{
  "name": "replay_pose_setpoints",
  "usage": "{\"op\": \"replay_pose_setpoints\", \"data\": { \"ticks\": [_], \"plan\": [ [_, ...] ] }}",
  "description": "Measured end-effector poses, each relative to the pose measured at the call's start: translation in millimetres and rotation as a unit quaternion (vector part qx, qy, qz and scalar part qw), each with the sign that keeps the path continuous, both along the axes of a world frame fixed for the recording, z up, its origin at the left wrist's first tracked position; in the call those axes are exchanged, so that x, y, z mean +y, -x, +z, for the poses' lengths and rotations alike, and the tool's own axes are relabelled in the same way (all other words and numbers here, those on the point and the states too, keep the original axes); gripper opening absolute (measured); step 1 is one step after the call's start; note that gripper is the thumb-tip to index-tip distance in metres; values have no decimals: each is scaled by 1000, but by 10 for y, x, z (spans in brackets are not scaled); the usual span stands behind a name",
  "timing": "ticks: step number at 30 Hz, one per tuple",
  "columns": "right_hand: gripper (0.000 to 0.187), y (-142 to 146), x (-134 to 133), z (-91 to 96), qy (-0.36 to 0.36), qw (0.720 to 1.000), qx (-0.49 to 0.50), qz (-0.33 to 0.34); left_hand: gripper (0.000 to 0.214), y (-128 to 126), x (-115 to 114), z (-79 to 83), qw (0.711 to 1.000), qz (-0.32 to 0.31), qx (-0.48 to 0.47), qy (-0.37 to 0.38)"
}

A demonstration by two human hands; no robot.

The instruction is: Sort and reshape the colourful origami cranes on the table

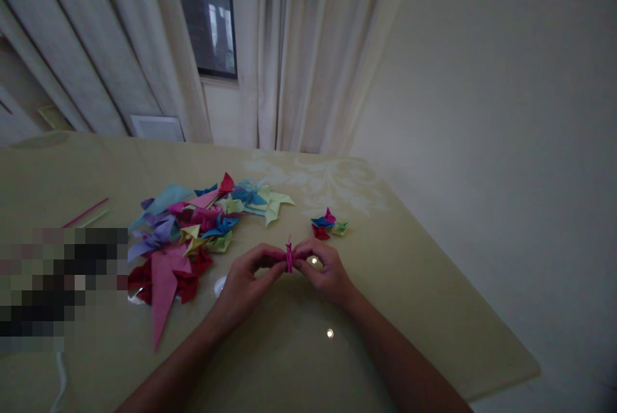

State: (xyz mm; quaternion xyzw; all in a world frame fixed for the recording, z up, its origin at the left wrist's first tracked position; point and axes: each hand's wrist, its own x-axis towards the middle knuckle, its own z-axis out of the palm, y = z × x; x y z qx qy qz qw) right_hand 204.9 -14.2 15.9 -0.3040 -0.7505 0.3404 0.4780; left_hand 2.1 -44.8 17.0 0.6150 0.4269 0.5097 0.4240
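Head view: left hand [243,278] and right hand [332,275] pinch 1 magenta origami crane [290,260], grip closed; tabletop [409,316] carries origami heap [205,215] leftward, 4 small folded papers [322,222] beyond.

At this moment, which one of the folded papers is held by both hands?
The magenta folded paper pinched between the left hand and right hand. The others lie on the table, in the large pile or the small cluster beyond the right hand.

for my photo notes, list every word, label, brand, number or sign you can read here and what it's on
None readable: no text shows on the pink origami crane, the folded-paper pile, the tabletop or the curtains.
Anything under the pixelated patch at left cannot be read.
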Motion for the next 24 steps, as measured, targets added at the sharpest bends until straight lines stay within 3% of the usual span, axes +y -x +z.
{"op": "replay_pose_setpoints", "data": {
  "ticks": [16, 24],
  "plan": [
    [12, -4, -58, 5, -81, 995, -62, -15, 12, 37, -19, -16, 997, 27, 60, -40],
    [11, 21, -38, -49, -102, 990, -91, -32, 13, 37, -21, -4, 986, 50, 111, -115]
  ]
}}
